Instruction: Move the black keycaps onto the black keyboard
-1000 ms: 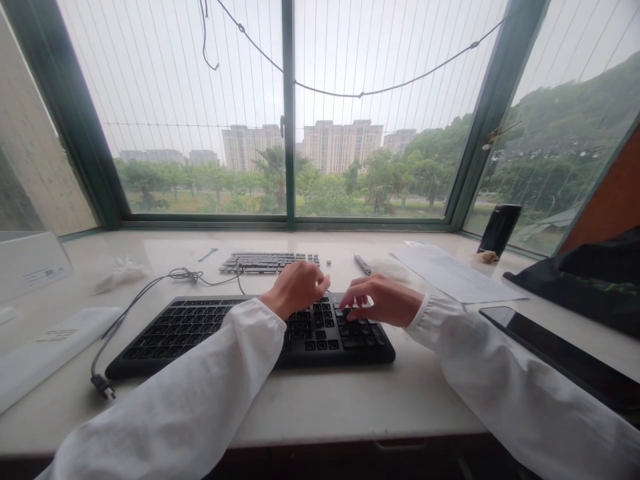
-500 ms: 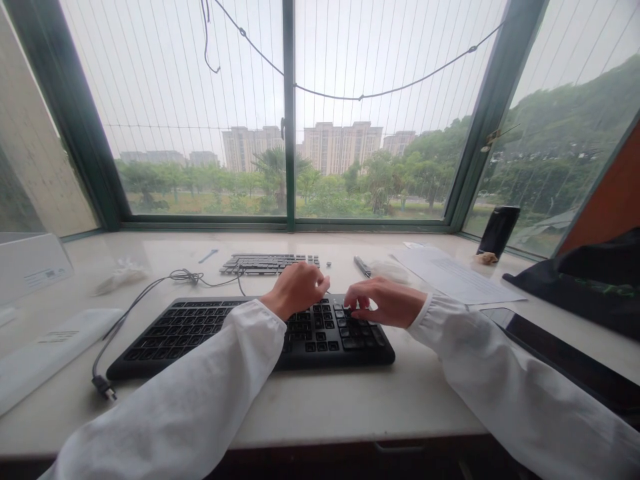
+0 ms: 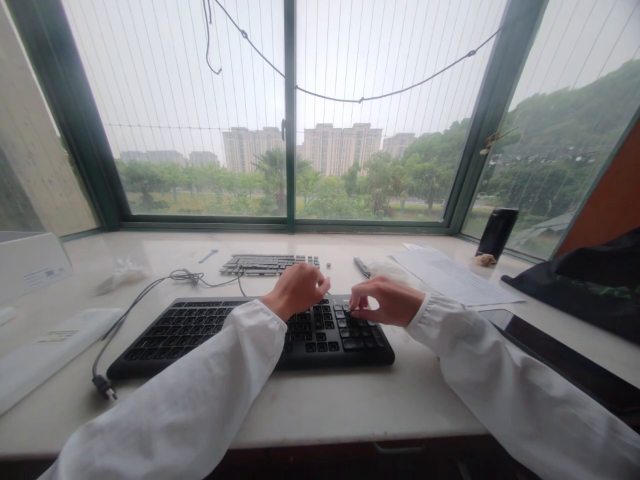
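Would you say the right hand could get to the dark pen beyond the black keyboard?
Probably yes: the right hand sits just short of the pen, with only bare countertop between them.

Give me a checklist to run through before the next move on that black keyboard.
1. The left hand and right hand over the right end of the keyboard: ok.
2. The keyboard flat on the table: ok.
3. The plug connected: not ok, it lies loose on the table.
4. What the right fingertips pinch: cannot tell.
5. The left sleeve clear of the keys: cannot tell, it hides them.
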`<move>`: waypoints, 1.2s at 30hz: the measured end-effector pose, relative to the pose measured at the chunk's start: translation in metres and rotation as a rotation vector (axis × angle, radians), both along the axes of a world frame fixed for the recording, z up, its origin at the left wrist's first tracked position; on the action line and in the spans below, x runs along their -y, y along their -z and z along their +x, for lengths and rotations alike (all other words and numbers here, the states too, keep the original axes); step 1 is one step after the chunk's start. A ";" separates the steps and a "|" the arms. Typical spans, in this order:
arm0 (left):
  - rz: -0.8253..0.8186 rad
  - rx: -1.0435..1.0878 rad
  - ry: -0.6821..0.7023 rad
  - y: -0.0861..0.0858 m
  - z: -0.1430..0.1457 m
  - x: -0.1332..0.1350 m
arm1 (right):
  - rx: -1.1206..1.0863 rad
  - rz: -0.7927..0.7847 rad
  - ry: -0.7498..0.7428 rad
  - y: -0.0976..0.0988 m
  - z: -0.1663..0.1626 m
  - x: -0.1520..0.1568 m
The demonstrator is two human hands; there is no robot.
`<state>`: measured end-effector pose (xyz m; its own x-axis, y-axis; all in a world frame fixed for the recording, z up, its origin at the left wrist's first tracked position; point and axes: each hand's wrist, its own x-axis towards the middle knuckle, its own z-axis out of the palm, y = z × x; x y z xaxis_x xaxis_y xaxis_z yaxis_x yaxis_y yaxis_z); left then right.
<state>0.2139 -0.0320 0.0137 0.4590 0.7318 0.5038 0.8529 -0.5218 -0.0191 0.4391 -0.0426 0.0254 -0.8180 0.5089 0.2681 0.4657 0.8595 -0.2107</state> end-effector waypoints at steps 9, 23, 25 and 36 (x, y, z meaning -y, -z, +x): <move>-0.001 -0.004 -0.009 0.000 0.001 0.000 | -0.049 -0.040 -0.072 0.002 0.001 -0.007; 0.033 -0.006 0.043 0.002 0.001 -0.001 | -0.005 0.001 0.046 0.000 -0.002 -0.002; 0.030 -0.005 0.041 0.001 0.001 0.000 | -0.010 0.005 0.037 0.001 -0.001 -0.003; 0.033 0.000 0.040 0.002 0.001 0.000 | 0.013 -0.041 0.133 0.000 -0.005 0.000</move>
